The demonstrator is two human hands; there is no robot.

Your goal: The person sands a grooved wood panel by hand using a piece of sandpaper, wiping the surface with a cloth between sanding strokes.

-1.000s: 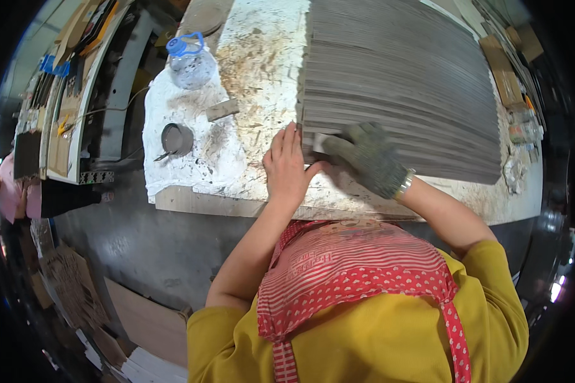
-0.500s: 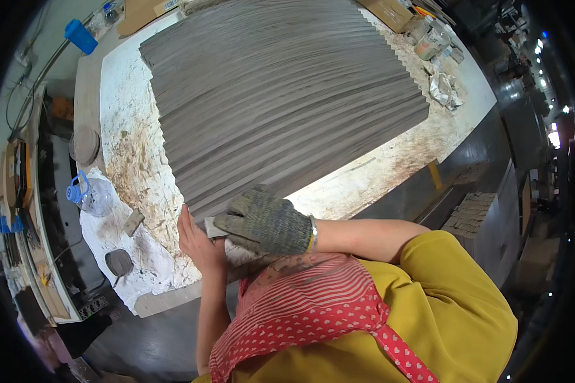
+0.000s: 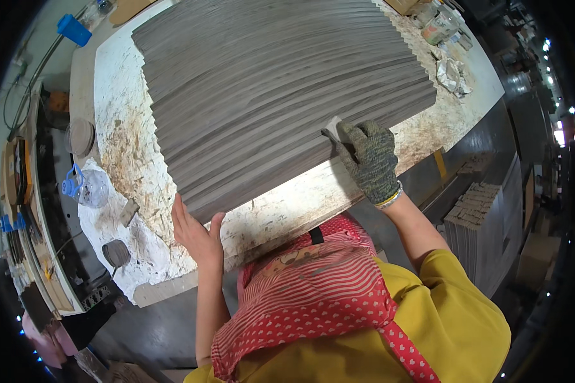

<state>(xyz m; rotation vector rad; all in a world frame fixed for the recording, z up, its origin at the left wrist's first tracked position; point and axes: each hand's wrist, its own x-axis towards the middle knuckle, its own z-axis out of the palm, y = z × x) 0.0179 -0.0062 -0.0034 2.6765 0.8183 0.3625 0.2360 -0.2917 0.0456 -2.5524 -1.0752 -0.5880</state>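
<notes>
A large grey wood-grain panel [image 3: 281,83] with zigzag side edges lies on the worktable. My bare left hand [image 3: 198,235] is at its near left corner, fingers stretched along the side edge and thumb spread by the front edge. On my right hand [image 3: 369,156] is a dark grey knit glove. Its fingers close round a small pale pad [image 3: 333,129], which rests on the panel close to the front edge. The glove covers part of the pad, so I cannot tell what it is made of.
The stained white tabletop [image 3: 268,214] surrounds the panel. At left are a clear bottle with a blue handle [image 3: 94,189], a dark round lid [image 3: 115,253] and a blue cup [image 3: 74,30]. A jar [image 3: 439,29] and crumpled wrap [image 3: 452,78] sit far right; stacked boards [image 3: 476,210] stand below.
My right hand has swept with the pad from beside my left hand rightward and away along the panel's front edge. My left hand stays at the corner, its thumb now visible.
</notes>
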